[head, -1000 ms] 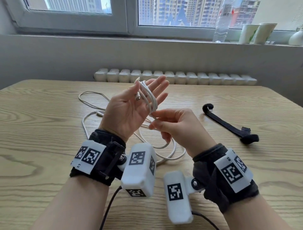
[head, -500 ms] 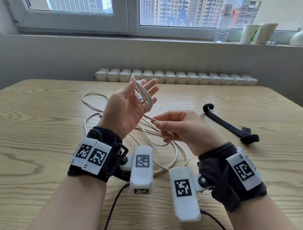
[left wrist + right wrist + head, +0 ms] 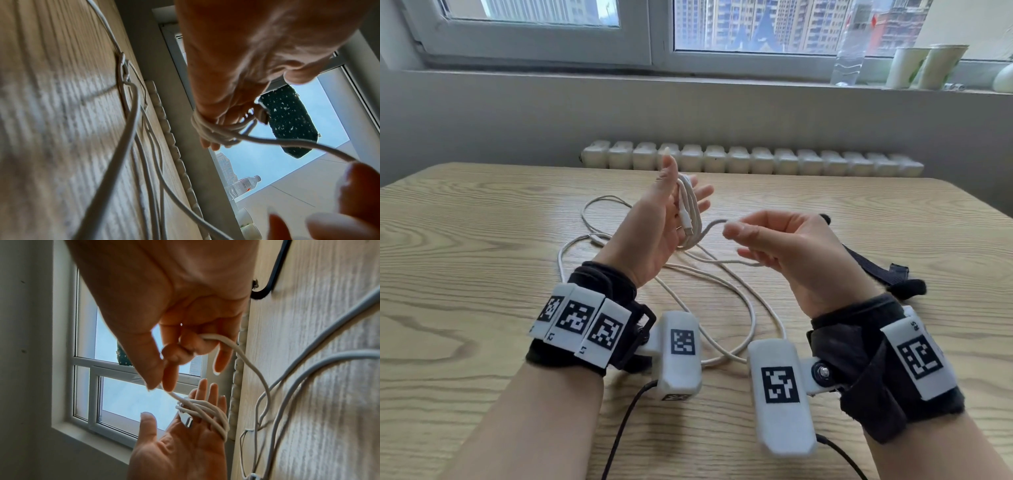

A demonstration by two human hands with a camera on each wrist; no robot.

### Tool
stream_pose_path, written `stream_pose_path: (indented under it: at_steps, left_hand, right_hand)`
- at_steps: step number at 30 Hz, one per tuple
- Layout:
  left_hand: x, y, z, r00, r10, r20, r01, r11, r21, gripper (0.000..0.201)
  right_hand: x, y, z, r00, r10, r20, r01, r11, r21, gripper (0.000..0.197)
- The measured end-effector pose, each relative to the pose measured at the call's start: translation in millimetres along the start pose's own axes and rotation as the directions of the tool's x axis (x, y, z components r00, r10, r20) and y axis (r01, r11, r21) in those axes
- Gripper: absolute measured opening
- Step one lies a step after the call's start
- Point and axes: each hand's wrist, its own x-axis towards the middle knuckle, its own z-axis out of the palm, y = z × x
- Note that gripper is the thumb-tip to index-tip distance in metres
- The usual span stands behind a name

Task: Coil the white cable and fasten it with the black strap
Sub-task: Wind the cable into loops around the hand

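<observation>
My left hand is raised above the table, fingers straight, palm turned right. Several turns of the white cable are wrapped around its fingers, and the plug end lies across the palm. My right hand is level with it to the right. Its thumb and forefinger pinch the cable just off the coil, and the strand also passes through its curled lower fingers. The rest of the cable lies in loose loops on the table under both hands. The black strap lies flat behind my right wrist, partly hidden.
The wooden table stretches wide on the left. A row of white blocks lines its far edge. A bottle and paper cups stand on the windowsill. Thin black leads trail from the wrist cameras toward me.
My right hand has risen from under the left hand and moved right, drawing the cable with it. My left hand has lifted and turned more edge-on. The loose loops have shifted.
</observation>
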Motion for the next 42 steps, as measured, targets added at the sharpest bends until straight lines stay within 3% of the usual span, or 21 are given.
stream_pose_path:
  at_steps: [9,15,24,28,31,35,42]
  left_hand:
    - [6,-10,0,0.985,-0.114,0.126,0.082,0.97,0.231,0.097]
    - [4,-13,3,0.955,-0.175,0.238,0.078,0.926,0.368,0.099]
    - [-3,-12,5,0.899,-0.221,0.379,0.047,0.907,0.418,0.09]
    - [-3,-11,4,0.883,-0.188,0.429,0.013,0.925,0.379,0.078]
    - [-3,-10,5,0.876,-0.158,0.455,-0.005,0.942,0.337,0.065]
    - [-4,-8,4,0.881,-0.102,0.462,0.01,0.98,0.198,0.052]
    - [-2,-7,0,0.874,-0.042,0.485,0.042,0.999,0.011,0.048]
  right_hand:
    - [-1,-2,-3,0.99,-0.127,-0.063,0.127,0.992,0.003,0.014]
    - [-1,-2,-3,0.978,-0.182,-0.102,0.183,0.983,0.005,0.025]
    - [1,-1,-4,0.955,-0.233,-0.186,0.23,0.973,-0.037,0.021]
    - [5,2,-8,0.95,-0.224,-0.22,0.223,0.974,-0.029,0.02]
    - [8,5,-10,0.945,-0.209,-0.252,0.215,0.977,-0.002,0.007]
    - [13,9,-14,0.936,-0.178,-0.304,0.192,0.981,0.017,0.007]
    - [14,12,-14,0.956,-0.066,-0.285,0.105,0.987,0.122,0.006]
